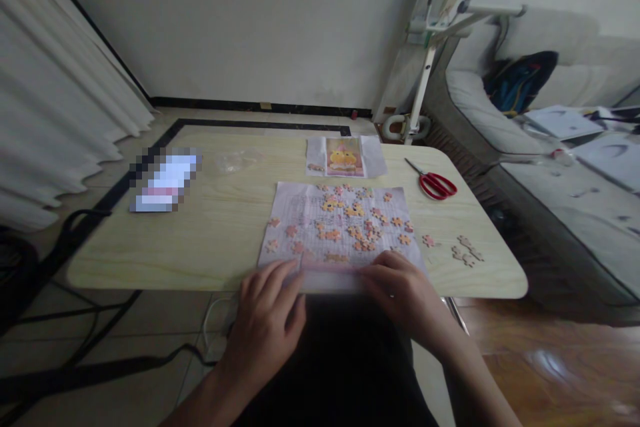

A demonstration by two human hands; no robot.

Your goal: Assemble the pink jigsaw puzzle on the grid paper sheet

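A pink strip (330, 267), apparently joined jigsaw puzzle pieces, lies along the near edge of a printed paper sheet (273, 203). My left hand (273, 307) rests at its left end, fingers stretched over the paper and thumb apart. At the other end, my right hand (403, 287) has its fingers closed together on the strip; their tips are partly hidden. Loose and joined puzzle pieces (367, 233) are scattered on the sheet beyond my hands. A reference picture (345, 157) of a yellow cartoon figure lies behind the sheet.
Red-handled scissors (437, 185) lie at the table's (225, 233) right, with several puzzle pieces (467, 252) nearer me. A lit, blurred-out phone (167, 180) and clear plastic wrap (237, 160) are on the left. A sofa (565, 213) stands beyond the table's right edge.
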